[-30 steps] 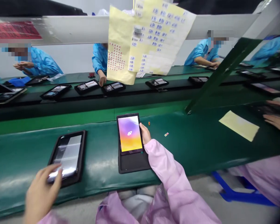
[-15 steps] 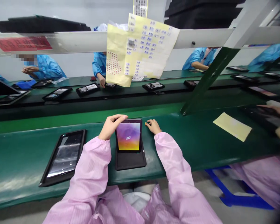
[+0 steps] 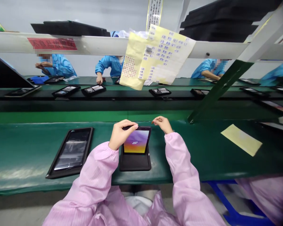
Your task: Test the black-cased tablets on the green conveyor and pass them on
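Observation:
My left hand grips the top edge of a tablet, whose screen shows a purple-to-yellow picture. The tablet stands tilted on a black case on the green conveyor belt. My right hand is just right of the tablet, its fingertips pinched on a tiny orange part. Farther left on the belt lies a second tablet in a black case, untouched by either hand.
A yellow paper sheet lies on the belt to the right, beside a co-worker's pink sleeve. Across the line, people in blue smocks sit at a belt carrying several tablets in trays. A green brace and hanging yellow papers stand between.
My left hand has moved from the left tablet to the top of the middle one. My right hand has moved from the tablet's edge to the orange part, and the view has tilted level.

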Tool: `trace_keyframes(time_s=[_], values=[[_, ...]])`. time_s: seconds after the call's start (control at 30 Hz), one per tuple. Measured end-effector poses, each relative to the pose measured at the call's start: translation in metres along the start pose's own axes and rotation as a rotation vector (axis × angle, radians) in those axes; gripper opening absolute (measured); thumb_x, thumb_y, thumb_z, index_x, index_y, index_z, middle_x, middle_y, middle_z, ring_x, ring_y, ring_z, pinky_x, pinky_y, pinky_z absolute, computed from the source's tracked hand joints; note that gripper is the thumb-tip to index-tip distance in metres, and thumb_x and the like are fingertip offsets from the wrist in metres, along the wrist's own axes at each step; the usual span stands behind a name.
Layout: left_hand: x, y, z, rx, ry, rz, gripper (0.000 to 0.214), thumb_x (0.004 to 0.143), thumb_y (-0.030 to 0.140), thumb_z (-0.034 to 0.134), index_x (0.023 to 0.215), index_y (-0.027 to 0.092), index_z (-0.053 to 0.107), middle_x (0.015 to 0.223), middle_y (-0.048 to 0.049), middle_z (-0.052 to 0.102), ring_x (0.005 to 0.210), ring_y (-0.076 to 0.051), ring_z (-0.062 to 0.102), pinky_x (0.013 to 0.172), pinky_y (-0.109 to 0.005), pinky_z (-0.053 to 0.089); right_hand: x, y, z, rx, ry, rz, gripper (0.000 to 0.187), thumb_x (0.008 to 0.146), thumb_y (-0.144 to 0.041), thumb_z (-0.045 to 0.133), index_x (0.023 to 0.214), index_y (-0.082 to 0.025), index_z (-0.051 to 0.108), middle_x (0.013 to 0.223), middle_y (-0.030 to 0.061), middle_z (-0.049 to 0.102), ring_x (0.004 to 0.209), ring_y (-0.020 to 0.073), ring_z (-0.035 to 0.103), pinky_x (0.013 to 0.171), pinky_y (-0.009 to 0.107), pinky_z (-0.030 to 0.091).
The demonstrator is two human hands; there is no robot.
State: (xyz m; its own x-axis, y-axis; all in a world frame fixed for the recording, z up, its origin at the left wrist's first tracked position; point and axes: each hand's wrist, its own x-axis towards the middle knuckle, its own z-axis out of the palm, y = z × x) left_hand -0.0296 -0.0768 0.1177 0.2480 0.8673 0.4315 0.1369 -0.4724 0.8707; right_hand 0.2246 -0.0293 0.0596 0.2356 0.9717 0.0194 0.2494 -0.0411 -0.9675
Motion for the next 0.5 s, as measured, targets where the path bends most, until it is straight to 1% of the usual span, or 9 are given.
trace_keyframes(time_s=[0.07,0.1,0.13,0.17,0.23,0.3,0.4,0.47,0.5], values=[[-0.005,-0.003,0.004,-0.011,0.062,0.024,0.017,0.08,0.036,0.068,0.077,0.02,0.073,0.081,-0.0039,0.07,0.078,-0.017,0.064,0.078,-0.029,0.048,-0.023,-0.039,0.002,0.084,-0.034,-0.133,0.023,0.078,-0.037,0.07,0.086,-0.017,0.063,0.084,0.0039,0.071,0.083,0.0179,0.067,0.085,0.037,0.054],[-0.006,-0.004,0.004,-0.007,0.082,0.036,0.016,0.081,0.035,0.067,0.078,0.02,0.073,0.08,-0.0036,0.069,0.078,-0.016,0.063,0.078,-0.028,0.048,-0.037,-0.058,0.004,0.125,-0.075,-0.211,0.023,0.076,-0.038,0.072,0.084,-0.019,0.063,0.084,0.0026,0.072,0.083,0.0179,0.068,0.085,0.037,0.054],[-0.007,-0.005,0.004,0.002,0.092,0.049,0.017,0.082,0.035,0.066,0.078,0.02,0.072,0.08,-0.0034,0.069,0.077,-0.016,0.063,0.078,-0.028,0.047,-0.05,-0.077,0.007,0.163,-0.155,-0.334,0.022,0.076,-0.038,0.072,0.083,-0.019,0.063,0.085,0.003,0.073,0.082,0.0185,0.068,0.084,0.038,0.054],[-0.008,-0.004,0.003,0.015,0.088,0.058,0.017,0.082,0.035,0.065,0.079,0.02,0.072,0.08,-0.0033,0.069,0.077,-0.016,0.063,0.077,-0.028,0.047,-0.062,-0.093,0.009,0.152,-0.233,-0.404,0.02,0.077,-0.037,0.071,0.081,-0.019,0.063,0.084,0.0025,0.073,0.08,0.0181,0.069,0.083,0.037,0.055],[-0.007,0.001,-0.002,0.054,0.026,0.069,0.017,0.083,0.035,0.064,0.081,0.02,0.071,0.081,-0.0035,0.068,0.077,-0.016,0.062,0.075,-0.027,0.046,-0.082,-0.115,0.015,0.081,-0.301,-0.481,0.017,0.078,-0.036,0.069,0.079,-0.019,0.064,0.081,0.0017,0.072,0.076,0.0178,0.069,0.078,0.035,0.055],[-0.005,0.009,-0.009,0.124,-0.093,0.097,0.017,0.084,0.035,0.063,0.084,0.02,0.072,0.083,-0.0039,0.068,0.078,-0.016,0.063,0.075,-0.027,0.046,-0.092,-0.124,0.018,-0.001,-0.294,-0.496,0.016,0.079,-0.035,0.068,0.078,-0.019,0.064,0.077,0.0009,0.071,0.073,0.0175,0.069,0.075,0.034,0.056],[-0.003,0.021,-0.015,0.233,-0.247,0.176,0.014,0.085,0.031,0.062,0.087,0.022,0.074,0.085,-0.0041,0.069,0.08,-0.017,0.063,0.076,-0.028,0.047,-0.098,-0.123,0.017,-0.063,-0.251,-0.503,0.016,0.08,-0.035,0.067,0.078,-0.019,0.064,0.076,0.0007,0.071,0.071,0.017,0.069,0.073,0.032,0.056],[-0.004,0.024,-0.015,0.249,-0.258,0.218,0.014,0.085,0.028,0.062,0.085,0.021,0.074,0.083,-0.004,0.069,0.077,-0.017,0.063,0.073,-0.028,0.047,-0.1,-0.121,0.016,-0.092,-0.246,-0.516,0.017,0.081,-0.035,0.067,0.079,-0.019,0.064,0.077,0.001,0.071,0.071,0.0165,0.069,0.072,0.03,0.057],[-0.006,0.023,-0.013,0.235,-0.224,0.234,0.014,0.086,0.027,0.061,0.084,0.02,0.074,0.081,-0.004,0.068,0.075,-0.016,0.063,0.071,-0.028,0.047,-0.101,-0.121,0.016,-0.109,-0.248,-0.526,0.017,0.081,-0.036,0.067,0.08,-0.019,0.064,0.077,0.0012,0.071,0.071,0.0163,0.069,0.072,0.03,0.057]])
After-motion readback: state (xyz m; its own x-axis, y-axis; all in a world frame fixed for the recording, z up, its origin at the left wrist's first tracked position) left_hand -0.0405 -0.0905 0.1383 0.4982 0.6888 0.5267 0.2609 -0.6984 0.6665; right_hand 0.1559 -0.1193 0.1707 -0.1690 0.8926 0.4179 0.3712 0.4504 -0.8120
